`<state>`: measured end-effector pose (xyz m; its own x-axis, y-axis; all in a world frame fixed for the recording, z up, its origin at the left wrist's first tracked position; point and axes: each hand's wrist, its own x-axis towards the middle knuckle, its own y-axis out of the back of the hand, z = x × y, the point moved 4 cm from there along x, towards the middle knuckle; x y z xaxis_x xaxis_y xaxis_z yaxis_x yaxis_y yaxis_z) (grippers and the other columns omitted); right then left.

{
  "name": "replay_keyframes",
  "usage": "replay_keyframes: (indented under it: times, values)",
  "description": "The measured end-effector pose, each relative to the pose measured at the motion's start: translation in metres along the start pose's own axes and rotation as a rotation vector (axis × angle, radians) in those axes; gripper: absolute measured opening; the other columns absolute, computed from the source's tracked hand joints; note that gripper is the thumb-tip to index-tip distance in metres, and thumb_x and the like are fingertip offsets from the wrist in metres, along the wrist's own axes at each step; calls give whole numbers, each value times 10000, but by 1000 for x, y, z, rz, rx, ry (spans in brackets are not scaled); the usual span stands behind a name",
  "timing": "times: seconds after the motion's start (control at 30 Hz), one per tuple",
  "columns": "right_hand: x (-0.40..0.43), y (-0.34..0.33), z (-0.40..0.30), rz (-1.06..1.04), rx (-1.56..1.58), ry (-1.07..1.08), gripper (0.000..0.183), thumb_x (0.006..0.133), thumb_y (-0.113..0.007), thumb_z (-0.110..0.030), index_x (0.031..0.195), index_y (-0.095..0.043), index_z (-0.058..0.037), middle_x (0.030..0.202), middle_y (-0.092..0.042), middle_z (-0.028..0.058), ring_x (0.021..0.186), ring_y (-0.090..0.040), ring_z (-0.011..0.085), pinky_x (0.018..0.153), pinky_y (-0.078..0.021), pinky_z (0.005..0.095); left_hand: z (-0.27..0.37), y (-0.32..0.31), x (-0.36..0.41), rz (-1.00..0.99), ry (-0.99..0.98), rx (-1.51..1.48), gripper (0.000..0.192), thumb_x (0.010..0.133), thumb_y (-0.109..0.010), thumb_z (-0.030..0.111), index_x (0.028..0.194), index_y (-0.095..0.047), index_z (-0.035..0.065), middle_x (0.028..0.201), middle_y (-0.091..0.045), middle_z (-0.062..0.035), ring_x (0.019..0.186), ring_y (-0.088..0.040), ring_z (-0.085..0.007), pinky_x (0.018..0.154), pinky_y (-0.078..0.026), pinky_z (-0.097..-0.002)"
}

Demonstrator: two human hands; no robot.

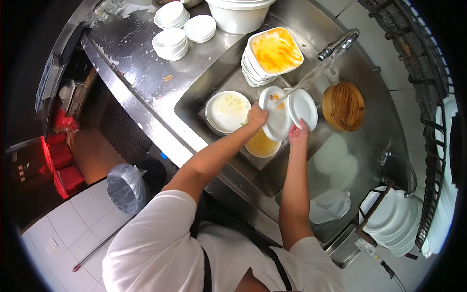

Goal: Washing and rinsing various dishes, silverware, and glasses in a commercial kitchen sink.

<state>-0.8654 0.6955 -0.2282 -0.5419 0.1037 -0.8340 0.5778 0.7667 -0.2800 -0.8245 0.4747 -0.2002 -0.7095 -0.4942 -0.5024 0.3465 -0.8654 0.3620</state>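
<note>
My left hand (pixel 257 116) grips the left rim of a white plate (pixel 276 122) with orange food scraps on it, tilted in the sink. Water from the faucet (pixel 339 45) runs down onto this plate. My right hand (pixel 299 132) holds a second white plate (pixel 304 109) by its lower edge, right beside the first. Left of them sits a white bowl (pixel 229 111) with greenish residue, and below is a dish of yellow liquid (pixel 262 145). A stack of squarish white dishes (pixel 277 51), the top one smeared orange, stands behind. To the right lies a round bamboo steamer (pixel 343 106).
White bowls (pixel 169 43) stand stacked on the wet steel counter (pixel 138 47), near a large white tub (pixel 240 16). The right basin holds cloudy water with submerged plates (pixel 335 157) and a translucent plastic jug (pixel 330 206). Plates (pixel 390 215) stand in a rack at the lower right.
</note>
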Motion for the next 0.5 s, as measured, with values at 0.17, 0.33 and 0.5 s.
replay_keyframes:
  times: [0.17,0.33,0.5]
  values:
    - [-2,14,11,104,-75,28,251,821,-746,-252,952,-627,-74,821,-612,53,687,-599,156,569,-523,220,-35,-58,42,-270,189,-555,575,765,-695,90,1285,-496,-53,1142,-643,-243,986,-661,-347,878,-522,-407]
    - [16,14,28,165,-65,52,291,834,-742,-274,1001,-620,-69,896,-622,72,734,-602,164,604,-532,224,-32,-96,62,-79,194,25,613,961,-512,414,1278,-502,-111,1205,-597,-304,1171,-567,-426,1056,-410,-460]
    - [34,10,41,78,33,0,332,892,-690,-248,1113,-582,-26,1054,-622,165,914,-638,283,821,-581,355,-16,-118,66,-517,-226,470,692,988,-265,505,1392,-452,-25,1414,-464,-274,1341,-415,-396,1168,-234,-430]
